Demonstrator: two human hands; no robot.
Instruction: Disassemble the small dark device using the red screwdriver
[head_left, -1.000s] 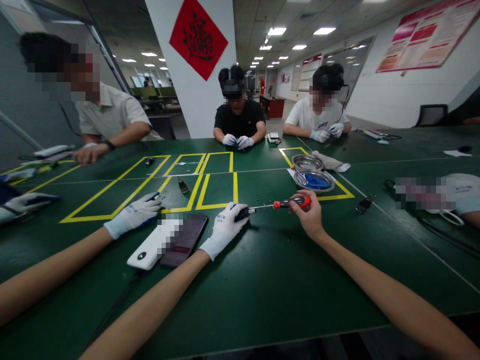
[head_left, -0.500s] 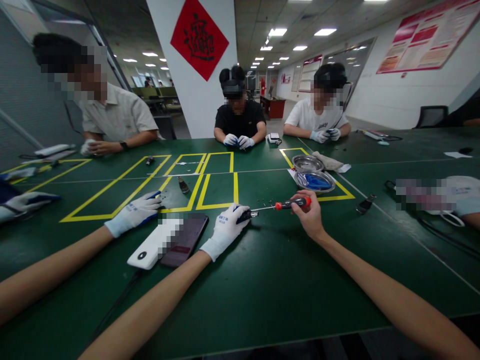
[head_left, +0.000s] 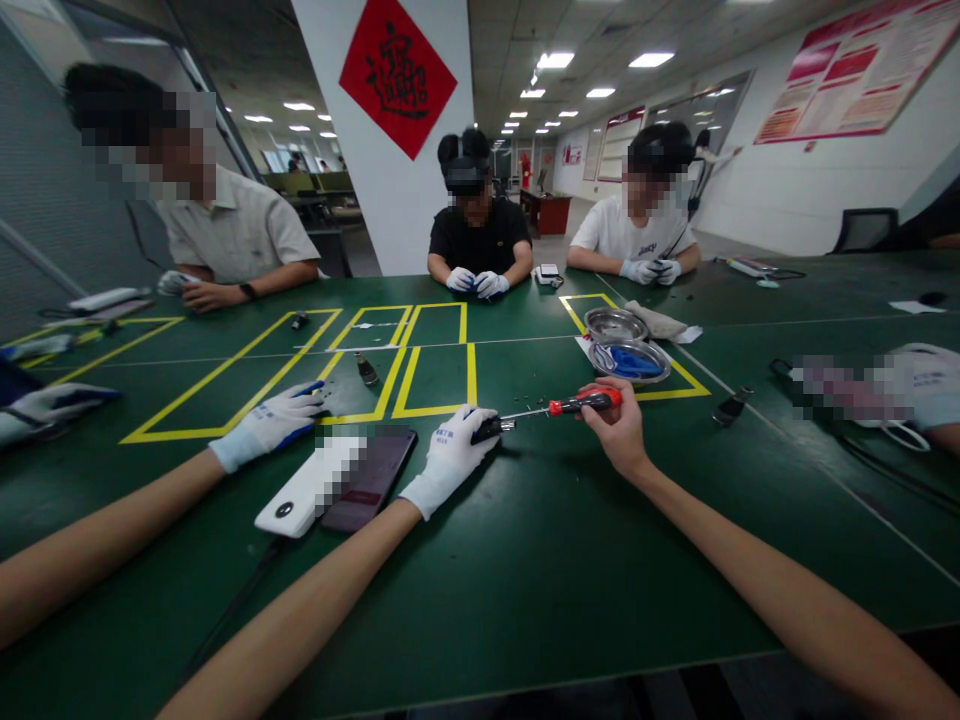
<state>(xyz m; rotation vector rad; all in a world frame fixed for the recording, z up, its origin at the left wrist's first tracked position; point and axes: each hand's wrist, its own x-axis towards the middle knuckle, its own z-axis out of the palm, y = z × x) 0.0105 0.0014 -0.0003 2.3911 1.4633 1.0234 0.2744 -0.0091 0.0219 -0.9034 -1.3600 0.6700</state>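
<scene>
White-gloved left hand [head_left: 450, 452] closed round small elongated black piece [head_left: 490, 430] with silvery metal end, over green table [head_left: 495, 600]; bare right hand [head_left: 621, 425] curled round red-and-black-handled screwdriver [head_left: 574, 405], metal shaft aimed at piece.

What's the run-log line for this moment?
left hand: gloved, holds black part | right hand: bare, holds screwdriver | shaft: toward part, contact unclear

On my feed, beyond the right hand's [head_left: 619, 425] grip, I see a white pillar [head_left: 375, 215] to its left, a reddish desk [head_left: 544, 213] farther back, ceiling lights [head_left: 555, 61] above and a white wall [head_left: 772, 195] rightward.
</scene>
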